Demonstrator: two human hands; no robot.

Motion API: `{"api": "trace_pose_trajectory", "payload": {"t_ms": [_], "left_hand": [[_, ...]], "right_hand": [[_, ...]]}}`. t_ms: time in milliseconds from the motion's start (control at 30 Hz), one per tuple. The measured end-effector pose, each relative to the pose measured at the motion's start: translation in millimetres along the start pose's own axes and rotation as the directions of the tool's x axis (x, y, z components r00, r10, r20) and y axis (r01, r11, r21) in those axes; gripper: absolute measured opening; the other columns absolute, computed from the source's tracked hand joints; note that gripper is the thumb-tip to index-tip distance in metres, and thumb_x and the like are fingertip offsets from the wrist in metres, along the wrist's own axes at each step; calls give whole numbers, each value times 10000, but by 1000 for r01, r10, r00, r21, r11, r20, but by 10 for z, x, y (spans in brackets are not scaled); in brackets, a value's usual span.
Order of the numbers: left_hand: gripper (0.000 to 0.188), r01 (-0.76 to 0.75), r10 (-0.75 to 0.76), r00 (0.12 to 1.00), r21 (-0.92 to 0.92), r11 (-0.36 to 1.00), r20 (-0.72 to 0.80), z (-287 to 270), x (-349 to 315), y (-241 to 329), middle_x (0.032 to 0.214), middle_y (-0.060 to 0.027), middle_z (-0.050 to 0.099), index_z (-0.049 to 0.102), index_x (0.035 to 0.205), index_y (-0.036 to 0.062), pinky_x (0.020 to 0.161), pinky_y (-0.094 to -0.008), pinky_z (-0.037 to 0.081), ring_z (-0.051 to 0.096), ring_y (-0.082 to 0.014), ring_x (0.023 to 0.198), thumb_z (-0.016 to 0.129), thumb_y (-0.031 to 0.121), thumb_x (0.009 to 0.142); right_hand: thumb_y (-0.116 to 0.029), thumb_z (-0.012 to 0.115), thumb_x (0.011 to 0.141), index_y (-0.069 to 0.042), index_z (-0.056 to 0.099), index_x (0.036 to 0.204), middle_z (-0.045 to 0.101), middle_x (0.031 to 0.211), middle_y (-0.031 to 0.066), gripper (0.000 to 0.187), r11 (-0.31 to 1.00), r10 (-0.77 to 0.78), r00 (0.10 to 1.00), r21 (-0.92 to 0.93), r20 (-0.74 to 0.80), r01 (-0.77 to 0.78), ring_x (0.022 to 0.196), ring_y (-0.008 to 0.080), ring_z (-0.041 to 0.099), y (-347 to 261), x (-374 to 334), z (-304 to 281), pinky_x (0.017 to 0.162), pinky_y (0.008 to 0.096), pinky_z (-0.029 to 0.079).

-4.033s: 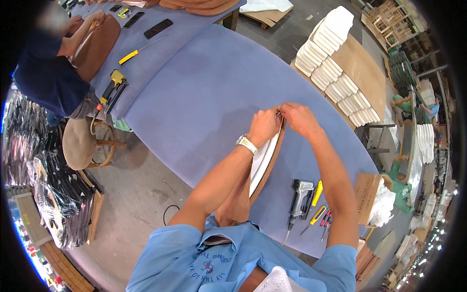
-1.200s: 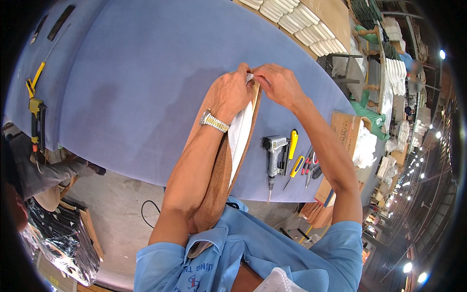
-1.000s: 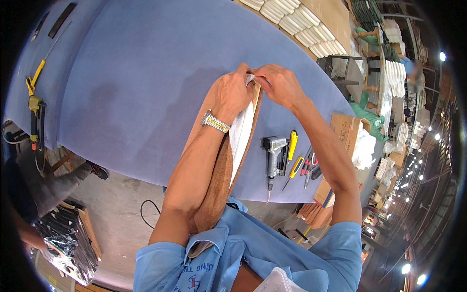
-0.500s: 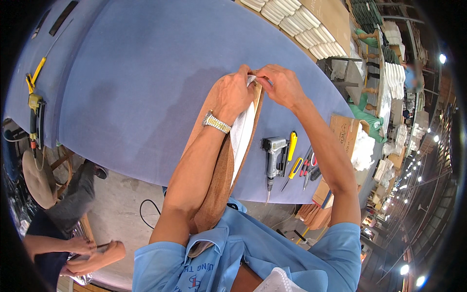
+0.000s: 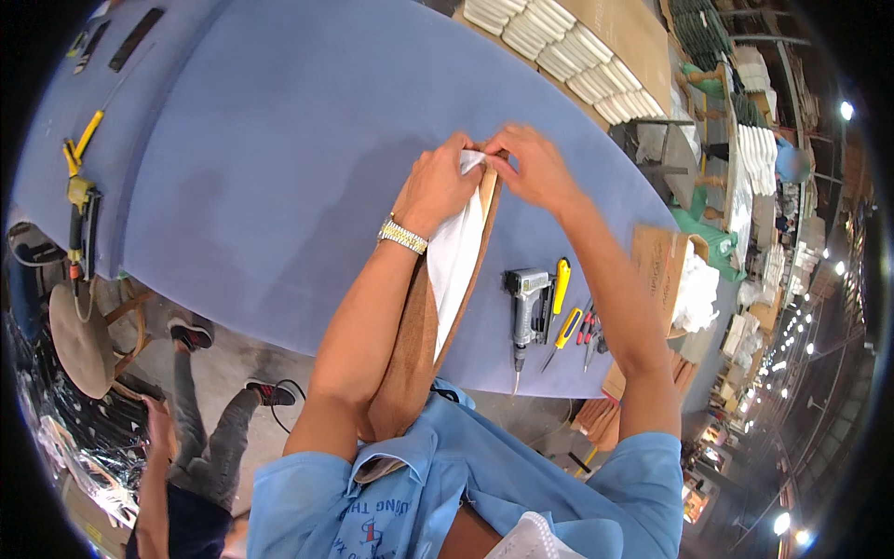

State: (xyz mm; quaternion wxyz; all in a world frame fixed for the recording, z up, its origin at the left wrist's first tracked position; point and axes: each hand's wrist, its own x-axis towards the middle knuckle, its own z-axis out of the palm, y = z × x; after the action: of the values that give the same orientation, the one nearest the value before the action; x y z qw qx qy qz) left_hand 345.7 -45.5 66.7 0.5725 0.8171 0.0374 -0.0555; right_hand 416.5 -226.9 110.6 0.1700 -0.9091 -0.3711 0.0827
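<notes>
A long, narrow piece covered in brown fabric (image 5: 407, 373) runs from the table toward my body, its near end against my shirt. White lining (image 5: 453, 265) lies exposed along its length, beside a pale wood-like strip (image 5: 487, 191). At the far end, my left hand (image 5: 442, 184) is closed on the white lining and the fabric edge. My right hand (image 5: 531, 168) meets it there, thumb and fingers pinching the brown fabric edge. The fingertips partly hide the exact grip.
On the blue table (image 5: 279, 112), right of the piece, lie a staple gun (image 5: 529, 298), a yellow-handled cutter (image 5: 562, 284), a yellow screwdriver (image 5: 565, 326) and red-handled pliers (image 5: 585, 328). Another air tool (image 5: 79, 200) lies far left. White pads (image 5: 568, 51) are stacked behind; a person (image 5: 200, 466) stands lower left.
Both hands stay at the far end; the left has shifted slightly, showing more white lining. My view has shifted a little. The person at lower left has changed posture, and their shoes now show.
</notes>
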Motion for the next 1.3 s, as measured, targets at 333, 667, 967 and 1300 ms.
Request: {"api": "trace_pose_trajectory", "payload": {"t_ms": [333, 667, 967, 1300], "left_hand": [[478, 147, -162, 985, -203, 968, -56, -722, -1445, -972, 1255, -196, 725, 636, 1369, 33, 1022, -385, 519, 694, -310, 1172, 605, 381, 1043], [568, 404, -760, 644, -885, 232, 95, -749, -3769, -1019, 1472, -168, 573, 553, 1476, 29, 1026, -362, 513, 607, -273, 1289, 574, 433, 1077], [657, 111, -303, 811, -377, 920, -501, -713, -3448, -1249, 1669, -259, 320, 492, 1518, -22, 1220, -440, 341, 366, -332, 1527, 732, 267, 979], [690, 273, -305, 715, -151, 950, -628, -1055, -2673, -1801, 1456, -273, 585, 507, 1488, -38, 1141, -441, 447, 558, -371, 1375, 720, 366, 972]], "right_hand": [[-176, 678, 952, -45, 701, 1015, 686, 1112, 127, 148, 859, 272, 877, 510, -397, -36, 960, 281, 670, -739, 256, 771, 813, 380, 534], [-174, 723, 934, -15, 726, 1009, 707, 1123, 129, 176, 819, 365, 794, 573, -486, -26, 996, 262, 673, -672, 302, 937, 850, 365, 534], [-132, 699, 975, 54, 645, 1286, 671, 1297, 164, 367, 265, 812, 517, 961, -269, 84, 1165, 229, 634, -330, -868, 1002, 999, 357, 507], [-187, 701, 1002, 6, 495, 1476, 591, 1435, 178, 552, 350, 793, 596, 895, -126, -277, 1274, 263, 595, -357, -2308, 2047, 1067, 388, 484]]}}
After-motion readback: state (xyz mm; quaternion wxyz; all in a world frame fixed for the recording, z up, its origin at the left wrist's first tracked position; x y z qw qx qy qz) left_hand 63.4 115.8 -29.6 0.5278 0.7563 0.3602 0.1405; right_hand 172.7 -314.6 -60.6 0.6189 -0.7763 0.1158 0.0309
